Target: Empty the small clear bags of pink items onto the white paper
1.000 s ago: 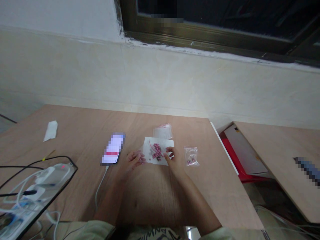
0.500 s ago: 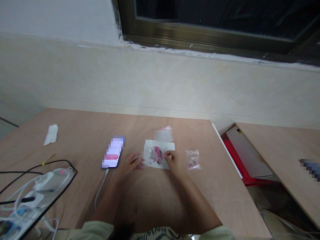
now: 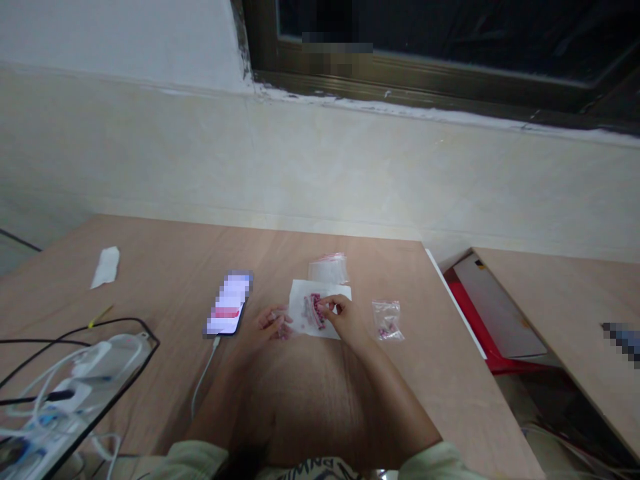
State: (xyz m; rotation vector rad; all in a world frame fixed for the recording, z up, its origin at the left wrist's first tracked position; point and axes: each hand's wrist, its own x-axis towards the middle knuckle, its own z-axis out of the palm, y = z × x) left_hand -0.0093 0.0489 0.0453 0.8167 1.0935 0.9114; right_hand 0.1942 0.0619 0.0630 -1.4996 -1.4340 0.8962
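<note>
A sheet of white paper (image 3: pixel 305 313) lies on the plywood table (image 3: pixel 165 267), with a bunch of pink beads (image 3: pixel 314 311) on it. My right hand (image 3: pixel 341 318) pinches the beads' right side between thumb and fingers. My left hand (image 3: pixel 269 323) is curled at the paper's left edge, a small pink item (image 3: pixel 285 331) at its fingertips. Behind the paper lies a transparent plastic bag (image 3: pixel 329 269). To the right is a small zip bag (image 3: pixel 387 320) with pink beads inside, out of reach of my fingers.
A phone (image 3: pixel 228 304) on a white cable lies left of my hands. Nearer the left edge are a white paper scrap (image 3: pixel 106 267) and a power strip (image 3: pixel 107 357) with cables. The table's right edge drops towards a red object (image 3: pixel 465 300).
My right hand has moved left onto the pink beads, which now lie in a narrower bunch. My left hand stays near the paper's left edge. The view has shifted slightly.
</note>
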